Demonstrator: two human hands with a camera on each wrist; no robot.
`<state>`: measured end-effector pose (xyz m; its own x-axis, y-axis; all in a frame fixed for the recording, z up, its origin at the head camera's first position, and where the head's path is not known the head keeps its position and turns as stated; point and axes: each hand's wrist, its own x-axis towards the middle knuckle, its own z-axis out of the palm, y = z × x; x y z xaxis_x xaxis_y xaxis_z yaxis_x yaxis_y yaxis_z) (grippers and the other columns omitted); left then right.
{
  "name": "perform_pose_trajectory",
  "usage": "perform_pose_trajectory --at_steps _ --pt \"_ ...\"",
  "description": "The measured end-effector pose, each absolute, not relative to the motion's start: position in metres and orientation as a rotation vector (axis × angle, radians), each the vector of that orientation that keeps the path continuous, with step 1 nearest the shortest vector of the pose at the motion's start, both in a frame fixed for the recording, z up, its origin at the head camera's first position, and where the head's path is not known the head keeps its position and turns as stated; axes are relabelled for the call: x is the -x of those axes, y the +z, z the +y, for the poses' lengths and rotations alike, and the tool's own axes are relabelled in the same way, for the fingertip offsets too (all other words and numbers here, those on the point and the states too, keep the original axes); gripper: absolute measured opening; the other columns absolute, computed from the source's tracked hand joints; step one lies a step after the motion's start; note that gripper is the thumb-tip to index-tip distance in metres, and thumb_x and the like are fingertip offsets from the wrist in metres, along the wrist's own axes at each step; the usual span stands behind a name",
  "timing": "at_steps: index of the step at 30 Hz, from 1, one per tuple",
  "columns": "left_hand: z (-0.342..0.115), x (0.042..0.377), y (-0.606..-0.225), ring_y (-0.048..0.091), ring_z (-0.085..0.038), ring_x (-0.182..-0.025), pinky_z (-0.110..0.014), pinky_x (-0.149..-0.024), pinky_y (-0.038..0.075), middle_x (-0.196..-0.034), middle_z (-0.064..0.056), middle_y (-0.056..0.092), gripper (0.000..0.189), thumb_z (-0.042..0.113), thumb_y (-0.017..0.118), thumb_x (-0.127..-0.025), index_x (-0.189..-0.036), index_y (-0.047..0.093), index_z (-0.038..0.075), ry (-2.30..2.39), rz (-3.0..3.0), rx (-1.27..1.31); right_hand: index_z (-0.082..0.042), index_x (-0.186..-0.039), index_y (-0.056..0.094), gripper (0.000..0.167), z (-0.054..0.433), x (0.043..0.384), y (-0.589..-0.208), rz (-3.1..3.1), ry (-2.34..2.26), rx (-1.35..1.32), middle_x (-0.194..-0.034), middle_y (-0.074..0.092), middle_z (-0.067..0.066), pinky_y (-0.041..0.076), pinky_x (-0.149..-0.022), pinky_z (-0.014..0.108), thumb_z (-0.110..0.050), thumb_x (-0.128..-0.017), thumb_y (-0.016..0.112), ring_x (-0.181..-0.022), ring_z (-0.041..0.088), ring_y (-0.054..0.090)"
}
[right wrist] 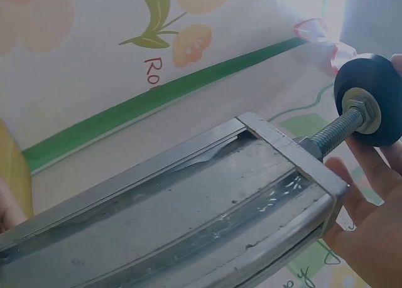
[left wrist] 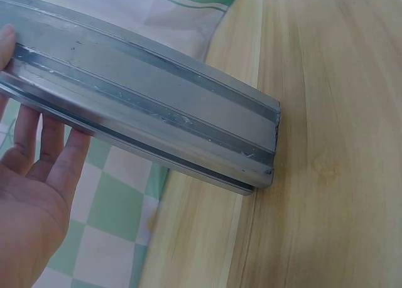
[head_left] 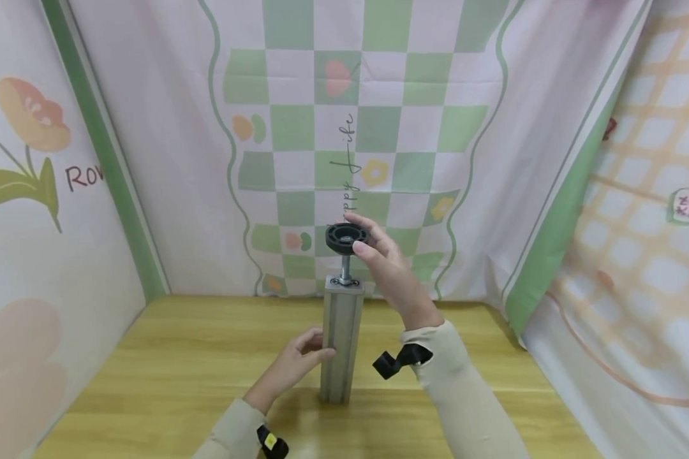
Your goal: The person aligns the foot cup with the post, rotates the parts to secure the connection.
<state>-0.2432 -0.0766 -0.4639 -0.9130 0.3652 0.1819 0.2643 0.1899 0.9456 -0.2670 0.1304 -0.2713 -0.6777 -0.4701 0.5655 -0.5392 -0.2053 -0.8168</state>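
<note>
A grey aluminium profile [head_left: 342, 344] stands upright on the wooden table, a metal end plate [right wrist: 292, 156] across its top. Out of that plate rises a threaded stud [right wrist: 339, 132] with a nut, carrying a round black levelling foot [head_left: 344, 238]. My left hand [head_left: 295, 362] grips the profile around its middle; in the left wrist view its fingers [left wrist: 70, 159] lie along one side and the thumb shows at the other. My right hand [head_left: 400, 277] pinches the rim of the levelling foot, thumb at the near side and fingers behind.
The wooden tabletop [head_left: 207, 363] spreads around the profile's lower end [left wrist: 267, 150]. Behind it hangs a green-and-white checked cloth [head_left: 379, 127]. Printed cloth walls [head_left: 29, 268] close off both sides. Black straps [head_left: 402, 361] sit around both wrists over pale sleeves.
</note>
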Motion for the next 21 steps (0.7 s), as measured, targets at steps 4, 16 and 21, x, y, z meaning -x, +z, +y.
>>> perform_pose_trajectory --at_steps 4,16,21 --pt "-0.077 0.244 -0.465 0.056 -0.021 -0.114 -0.045 -0.097 0.048 -0.121 0.0 0.063 0.034 0.042 0.065 -0.098 -0.125 0.062 0.023 1.846 2.357 -0.622 -0.013 -0.152 0.039 0.06 0.129 0.268 -0.272 -1.967 2.059 -1.164 -0.147 0.048 0.011 0.037 -0.11 0.039 -0.032 -0.098 0.059 -0.133 0.027 0.046" --pt "-0.077 0.244 -0.465 0.057 -0.021 -0.113 -0.045 -0.097 0.048 -0.119 0.001 0.065 0.033 0.04 0.066 -0.098 -0.126 0.063 0.022 1.86 2.356 -0.64 -0.027 -0.155 0.03 0.081 0.118 0.259 -0.268 -1.985 1.918 -1.022 -0.156 0.032 0.005 0.031 -0.112 0.054 -0.061 -0.091 0.064 -0.141 0.025 0.035" --pt "-0.077 0.244 -0.466 0.057 -0.022 -0.113 -0.045 -0.097 0.048 -0.119 0.0 0.064 0.035 0.042 0.066 -0.097 -0.126 0.063 0.023 1.845 2.376 -0.631 -0.015 -0.16 0.019 0.071 0.119 0.263 -0.266 -1.902 2.027 -1.182 -0.162 0.025 0.008 0.01 -0.118 0.058 -0.042 -0.099 0.042 -0.147 0.023 0.024"
